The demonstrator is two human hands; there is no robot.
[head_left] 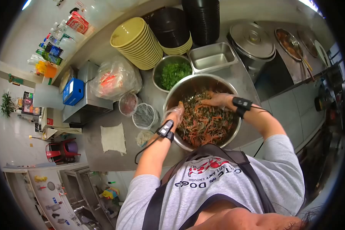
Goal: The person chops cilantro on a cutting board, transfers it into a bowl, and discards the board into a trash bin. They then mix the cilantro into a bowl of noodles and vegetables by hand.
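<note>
A large steel mixing bowl (234, 86) holds a shredded salad (205, 120) of orange strips, dark green strands and pale bits. My left hand (176, 113), in a clear plastic glove, reaches over the bowl's left side. Its fingertips touch the salad, and most of its fingers are hidden. From the upper right, my right hand (220, 100), also gloved, lies on the salad with its fingers stretched out and apart. Black straps with small devices circle both wrists. Behind the big bowl stands a smaller steel bowl (156, 78) of chopped green herbs (175, 73).
Left of the bowl are a clear tub (145, 116), a small container (128, 104), a plastic bag (117, 78) and a white cloth (113, 138). Stacked yellow bowls (138, 44), a steel pan (212, 57) and a lidded pot (253, 40) stand behind.
</note>
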